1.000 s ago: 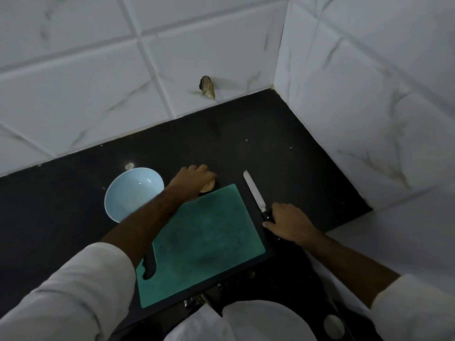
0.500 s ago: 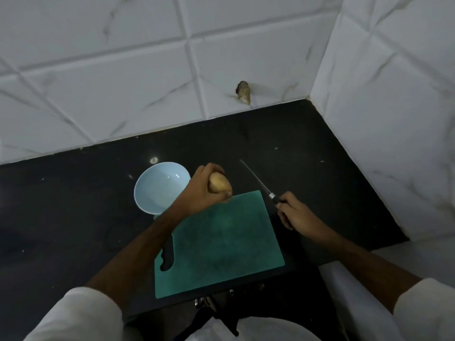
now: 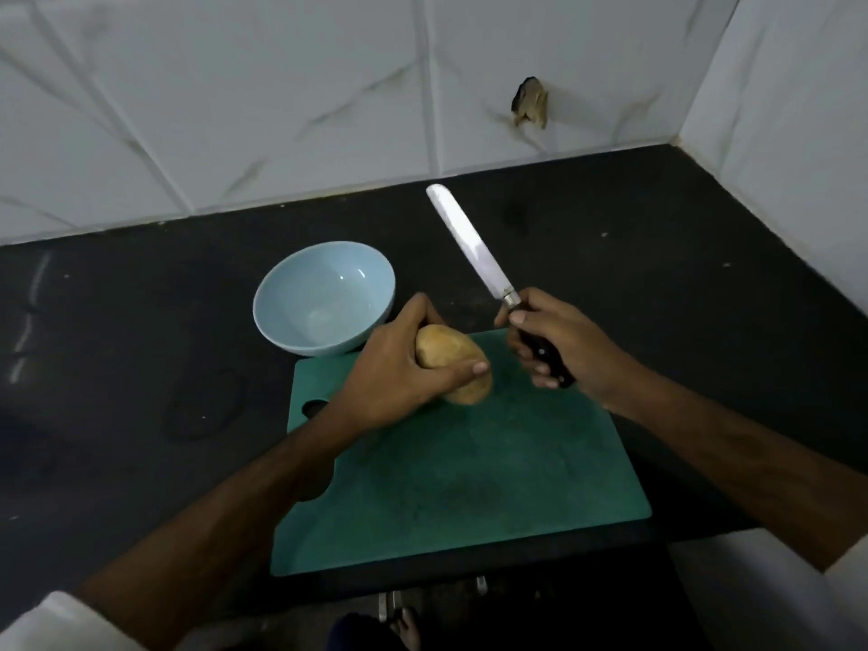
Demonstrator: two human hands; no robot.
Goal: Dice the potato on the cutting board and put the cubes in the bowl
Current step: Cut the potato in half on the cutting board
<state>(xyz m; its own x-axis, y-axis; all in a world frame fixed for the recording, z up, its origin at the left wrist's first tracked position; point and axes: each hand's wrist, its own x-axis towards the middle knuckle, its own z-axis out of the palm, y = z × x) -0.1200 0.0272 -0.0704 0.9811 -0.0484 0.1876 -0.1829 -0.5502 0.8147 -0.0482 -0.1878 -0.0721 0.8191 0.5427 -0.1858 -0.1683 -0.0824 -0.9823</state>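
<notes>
My left hand (image 3: pixel 399 373) grips a whole brown potato (image 3: pixel 451 361) over the far left part of the green cutting board (image 3: pixel 469 472). My right hand (image 3: pixel 556 343) holds a knife (image 3: pixel 469 244) by its dark handle, just right of the potato. The blade is raised and points away toward the wall. A light blue bowl (image 3: pixel 282 312) stands empty on the counter, just beyond the board's far left corner.
The black counter (image 3: pixel 117 345) runs into a corner of white tiled walls (image 3: pixel 235 86) at the back and right. A dark ring mark (image 3: pixel 204 406) lies left of the board. The counter's front edge passes just below the board.
My left hand lifted the potato from behind the board and brought it over the board. My right hand picked the knife up off the counter and raised it beside the potato.
</notes>
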